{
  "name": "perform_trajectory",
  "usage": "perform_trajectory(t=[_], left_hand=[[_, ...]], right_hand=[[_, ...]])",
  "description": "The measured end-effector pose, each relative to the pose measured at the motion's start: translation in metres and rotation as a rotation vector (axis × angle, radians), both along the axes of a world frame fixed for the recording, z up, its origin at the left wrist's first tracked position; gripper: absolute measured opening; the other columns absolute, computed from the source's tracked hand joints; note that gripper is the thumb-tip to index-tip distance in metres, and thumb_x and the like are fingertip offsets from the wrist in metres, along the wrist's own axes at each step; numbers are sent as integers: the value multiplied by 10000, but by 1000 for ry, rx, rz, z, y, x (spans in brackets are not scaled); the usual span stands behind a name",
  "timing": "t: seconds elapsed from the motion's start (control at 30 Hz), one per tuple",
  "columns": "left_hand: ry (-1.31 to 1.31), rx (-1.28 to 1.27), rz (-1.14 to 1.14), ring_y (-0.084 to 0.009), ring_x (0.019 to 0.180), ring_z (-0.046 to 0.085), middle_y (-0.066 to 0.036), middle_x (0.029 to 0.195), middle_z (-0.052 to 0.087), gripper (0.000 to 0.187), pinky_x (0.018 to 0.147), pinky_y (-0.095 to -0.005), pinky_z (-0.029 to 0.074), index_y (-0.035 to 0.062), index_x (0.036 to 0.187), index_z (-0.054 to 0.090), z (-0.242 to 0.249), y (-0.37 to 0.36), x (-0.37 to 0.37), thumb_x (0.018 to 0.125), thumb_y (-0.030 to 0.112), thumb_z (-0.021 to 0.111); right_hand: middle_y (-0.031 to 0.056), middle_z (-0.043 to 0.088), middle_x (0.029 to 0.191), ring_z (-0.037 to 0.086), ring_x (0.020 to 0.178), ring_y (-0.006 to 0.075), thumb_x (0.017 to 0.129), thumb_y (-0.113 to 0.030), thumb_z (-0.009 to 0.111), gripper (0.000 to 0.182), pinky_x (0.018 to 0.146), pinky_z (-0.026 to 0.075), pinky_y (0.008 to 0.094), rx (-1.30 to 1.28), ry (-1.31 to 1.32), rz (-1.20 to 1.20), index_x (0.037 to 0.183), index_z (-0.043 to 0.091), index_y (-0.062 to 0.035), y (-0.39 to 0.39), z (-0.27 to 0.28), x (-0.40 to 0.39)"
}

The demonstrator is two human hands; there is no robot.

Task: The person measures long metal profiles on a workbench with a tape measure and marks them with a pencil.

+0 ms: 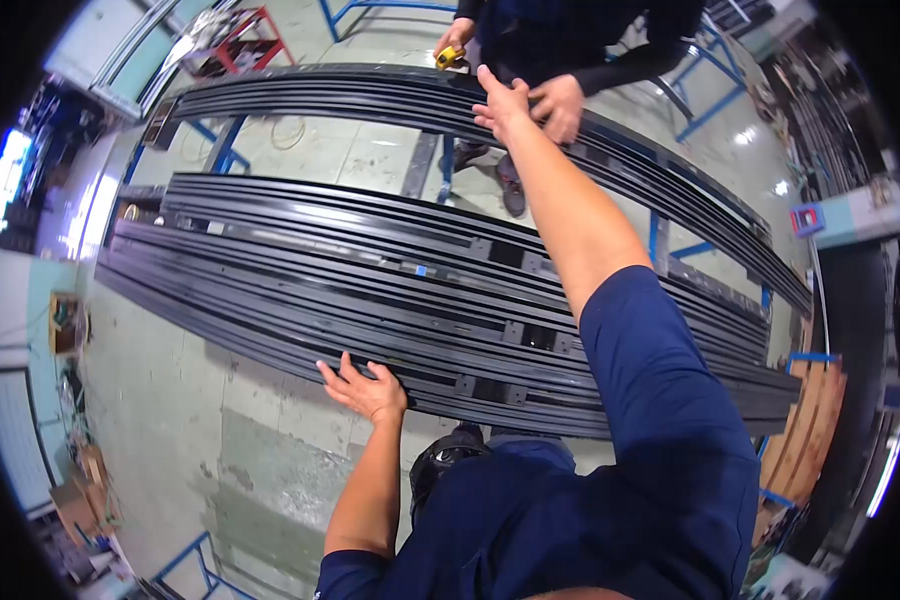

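Note:
A near stack of long black metal profiles (370,290) lies across blue trestles in front of me. My left hand (365,388) rests flat on its near edge, fingers spread, holding nothing. My right hand (502,102) reaches far forward over a second, farther stack of black profiles (320,100), fingers apart, next to a co-worker's hand (560,105). The co-worker's other hand holds a yellow tape measure (448,57) at the far stack's edge.
The co-worker in dark clothes (570,40) stands beyond the far stack. Blue trestle frames (446,165) carry the profiles. A red cart (250,40) stands at the back left. Wooden pallets (810,420) lie at the right. Concrete floor (170,400) shows at the left.

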State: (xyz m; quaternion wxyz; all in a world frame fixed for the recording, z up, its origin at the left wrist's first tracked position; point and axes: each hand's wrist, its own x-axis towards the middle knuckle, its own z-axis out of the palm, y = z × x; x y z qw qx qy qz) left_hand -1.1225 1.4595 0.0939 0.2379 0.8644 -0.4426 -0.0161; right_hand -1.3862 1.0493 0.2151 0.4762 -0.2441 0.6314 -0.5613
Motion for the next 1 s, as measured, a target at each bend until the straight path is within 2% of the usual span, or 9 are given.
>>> perform_trajectory(t=[0.1, 0.23, 0.43, 0.6, 0.7, 0.73, 0.77, 0.83, 1.0], left_hand=[[5, -35, -13, -444, 1430, 197, -212, 1580, 194, 525, 1178, -564, 162, 19, 1333, 477, -1, -1, 4, 854, 220, 560], [10, -61, -35, -465, 1422, 185, -199, 1579, 199, 533, 1181, -547, 147, 40, 1342, 474, 3, -4, 0, 835, 159, 589], [40, -1, -29, -460, 1430, 164, -194, 1594, 169, 529, 1185, -550, 131, 44, 1337, 471, 5, -5, 0, 834, 164, 589], [64, 21, 8, -462, 1420, 183, -203, 1589, 172, 540, 1177, -554, 148, 39, 1336, 462, 9, -6, -2, 823, 139, 599], [60, -4, 18, -452, 1437, 172, -211, 1577, 192, 538, 1188, -571, 122, 40, 1326, 478, 10, -7, -2, 815, 169, 588], [81, 15, 21, -459, 1434, 175, -211, 1577, 193, 536, 1186, -571, 130, 45, 1323, 482, 9, -6, -1, 813, 172, 590], [101, 34, 29, -466, 1430, 178, -210, 1577, 194, 535, 1184, -571, 139, 51, 1321, 486, 8, -6, 0, 811, 175, 592], [92, 12, 20, -478, 1424, 185, -224, 1569, 199, 542, 1184, -574, 139, 62, 1323, 489, 7, -6, 0, 807, 190, 595], [101, 34, 32, -473, 1443, 138, -216, 1579, 175, 515, 1189, -566, 135, 70, 1318, 512, 3, -4, 3, 831, 219, 584]], right_hand=[[191, 512, 1318, 628, 895, 265, 764, -429, 825, 1095, 667, 538, 386, 58, 138, 136, 1546, 115, -141, -26, 1, 29], [149, 592, 1189, 591, 766, 188, 752, -372, 835, 1029, 565, 486, 327, 68, 423, 124, 1529, 213, -112, -71, -33, 60], [134, 601, 1117, 599, 733, 174, 734, -400, 842, 1078, 533, 488, 317, 73, 268, 185, 1531, 181, -101, -90, -37, 78], [167, 627, 918, 651, 595, 205, 742, -321, 848, 985, 439, 533, 307, 65, 285, -87, 1440, 185, -114, -126, -53, 76], [162, 615, 810, 639, 541, 247, 764, -330, 836, 745, 420, 513, 341, 213, 87, -116, 1282, 383, -42, -125, -35, 51], [153, 615, 755, 637, 542, 255, 800, -369, 808, 567, 414, 499, 345, 213, 43, -217, 1137, 499, -34, -137, -51, 41], [146, 616, 727, 637, 548, 256, 841, -416, 766, 487, 410, 491, 343, 139, -83, -39, 1051, 536, -42, -164, -89, 16], [134, 633, 769, 645, 557, 253, 877, -436, 727, 515, 408, 500, 342, 173, 60, -17, 1155, 539, -46, -129, -55, 13], [68, 601, 722, 580, 474, 150, 934, -334, 678, 348, 394, 451, 265, -226, -37, 148, 1073, 572, -33, -38, -61, -1]])
